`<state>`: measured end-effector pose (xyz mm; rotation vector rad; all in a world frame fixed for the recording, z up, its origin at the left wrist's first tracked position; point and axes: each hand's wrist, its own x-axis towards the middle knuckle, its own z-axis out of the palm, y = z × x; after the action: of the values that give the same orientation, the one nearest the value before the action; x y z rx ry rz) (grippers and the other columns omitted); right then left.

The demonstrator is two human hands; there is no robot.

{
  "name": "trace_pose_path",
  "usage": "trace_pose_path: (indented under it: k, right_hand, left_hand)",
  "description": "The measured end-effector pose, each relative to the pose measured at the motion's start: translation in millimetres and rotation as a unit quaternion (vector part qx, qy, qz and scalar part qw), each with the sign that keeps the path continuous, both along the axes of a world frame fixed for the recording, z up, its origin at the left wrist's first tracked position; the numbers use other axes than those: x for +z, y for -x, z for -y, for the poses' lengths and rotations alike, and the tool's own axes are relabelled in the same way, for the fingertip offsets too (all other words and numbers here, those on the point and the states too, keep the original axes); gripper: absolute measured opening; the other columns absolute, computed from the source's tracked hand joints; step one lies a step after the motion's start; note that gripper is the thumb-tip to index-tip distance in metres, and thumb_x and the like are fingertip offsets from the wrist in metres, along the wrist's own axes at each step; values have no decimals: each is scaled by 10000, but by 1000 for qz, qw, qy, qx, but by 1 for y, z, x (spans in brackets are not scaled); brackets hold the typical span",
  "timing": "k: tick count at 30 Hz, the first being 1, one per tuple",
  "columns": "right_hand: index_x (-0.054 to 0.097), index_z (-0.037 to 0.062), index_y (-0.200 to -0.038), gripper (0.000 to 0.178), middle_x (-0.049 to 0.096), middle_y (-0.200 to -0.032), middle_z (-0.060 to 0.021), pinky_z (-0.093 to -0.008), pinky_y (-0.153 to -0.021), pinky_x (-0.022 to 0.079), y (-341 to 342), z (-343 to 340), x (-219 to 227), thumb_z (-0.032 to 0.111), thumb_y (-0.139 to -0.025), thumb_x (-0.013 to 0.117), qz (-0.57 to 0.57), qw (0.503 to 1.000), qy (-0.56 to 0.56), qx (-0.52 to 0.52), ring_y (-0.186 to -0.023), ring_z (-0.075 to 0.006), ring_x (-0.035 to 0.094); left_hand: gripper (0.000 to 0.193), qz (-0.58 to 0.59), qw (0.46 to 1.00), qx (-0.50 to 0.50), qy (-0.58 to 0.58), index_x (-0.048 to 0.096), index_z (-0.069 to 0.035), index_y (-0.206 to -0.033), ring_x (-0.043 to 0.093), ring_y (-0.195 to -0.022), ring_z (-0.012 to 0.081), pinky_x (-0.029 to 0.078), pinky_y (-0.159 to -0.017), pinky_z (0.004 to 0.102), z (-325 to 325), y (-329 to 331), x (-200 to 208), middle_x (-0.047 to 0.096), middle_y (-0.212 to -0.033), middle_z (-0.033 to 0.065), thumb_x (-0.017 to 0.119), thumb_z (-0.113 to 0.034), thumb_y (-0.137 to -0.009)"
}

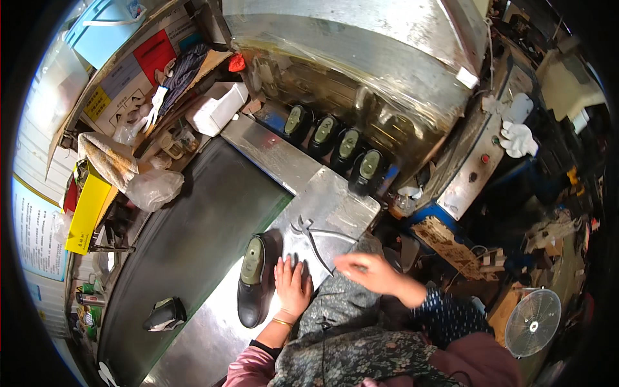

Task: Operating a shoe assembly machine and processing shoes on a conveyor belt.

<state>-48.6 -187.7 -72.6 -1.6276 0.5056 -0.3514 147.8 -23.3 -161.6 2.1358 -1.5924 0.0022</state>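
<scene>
Pale panelled wall (pixel 37 132), blue-edged poster (pixel 40 235), shiny metal counter (pixel 203 338)

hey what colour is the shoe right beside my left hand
The shoe is black; the head view shows it best.

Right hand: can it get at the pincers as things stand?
Likely yes: the right hand looks empty and is close to one handle end of the pincers, with nothing visible between. The left hand is on their other side, apart from them.
</scene>
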Motion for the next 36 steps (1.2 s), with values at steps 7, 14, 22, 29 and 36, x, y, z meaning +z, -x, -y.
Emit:
trace_pose_path:
  k: [7, 14, 22, 29, 36]
  right_hand:
    - [552, -38, -1269, 323, 681, -1099, -103, -255, -837, 516, 93, -75, -23, 28, -953, 571, -7, 972, -189, -143, -940, -130, 642]
    - [487, -7, -1353, 423, 613, -1259, -132, -288, -934, 487, 31, -98, 0, 74, -953, 598, 17, 981, -187, 46, -1103, -169, 594]
    - [263, 134, -1524, 809, 545, -1286, -80, -304, -701, 564, 68, -92, 59, 105, -818, 657, 142, 895, -407, -109, -895, -175, 651]
    - [307, -1, -1487, 918, 565, -1269, -135, -300, -712, 521, 222, -89, 111, 103, -644, 656, 287, 893, -193, -288, -938, -211, 627]
    - [461, -2, -1419, 837, 495, -1391, -118, -318, -1028, 397, 343, -61, 181, 147, -642, 737, 67, 753, 246, -606, -1214, -216, 524]
  left_hand:
    - [760, -34, 974, 221, -30, 483, -25, -1348, 507, -1225, 400, 373, -1024, 522, -50, -57, 77, 566, -1286, 223, 785, -295, -705]
    - [529, -503, 834, 219, -64, 664, -9, -1083, 680, -875, 259, 531, -814, 382, -68, -101, 48, 707, -951, 82, 755, -423, -765]
    - [379, -837, 538, 0, 95, 592, -81, -1178, 621, -952, 146, 482, -853, 308, -6, 85, 103, 651, -1099, 33, 664, -350, -920]
    - [485, -703, 607, -345, -135, 454, -7, -1393, 531, -1228, 173, 436, -1021, 319, 20, 136, 134, 592, -1309, 121, 619, -68, -941]
    - [359, -694, 681, -174, -153, 552, 22, -1285, 613, -1078, 154, 480, -950, 281, -12, 117, 66, 660, -1187, 109, 614, -29, -935]
